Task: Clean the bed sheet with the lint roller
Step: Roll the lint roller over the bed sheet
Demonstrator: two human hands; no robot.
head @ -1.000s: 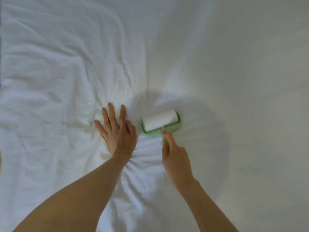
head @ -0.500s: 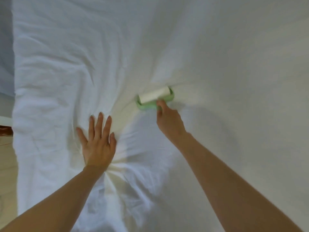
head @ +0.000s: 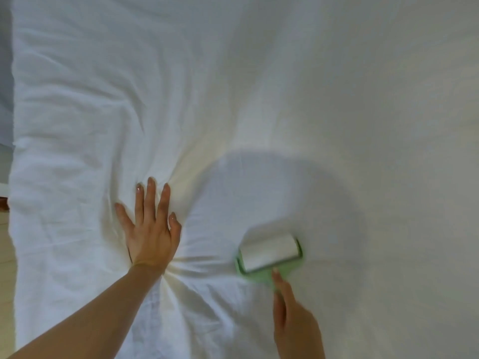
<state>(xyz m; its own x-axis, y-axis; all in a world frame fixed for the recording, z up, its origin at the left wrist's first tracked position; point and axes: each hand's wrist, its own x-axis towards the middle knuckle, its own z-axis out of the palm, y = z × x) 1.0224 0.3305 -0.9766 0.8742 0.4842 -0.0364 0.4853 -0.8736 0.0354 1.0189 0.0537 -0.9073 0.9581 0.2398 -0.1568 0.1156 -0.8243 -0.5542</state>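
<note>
Right hand (head: pixel 295 317) grips green lint roller (head: pixel 269 252) on bed sheet (head: pixel 259 86); left hand (head: pixel 150 234) beside it, pressed flat, fingers straight.

Pale floor (head: pixel 5 268) being shown along lower left edge | grey surface (head: pixel 5 73) being shown above it, upper left

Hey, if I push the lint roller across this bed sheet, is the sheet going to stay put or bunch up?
Probably floppy and apt to bunch: the bed sheet gathers into creases radiating from under the left hand pressing it flat. It likely drags with the lint roller, gripped by the right hand, unless pinned.
</note>
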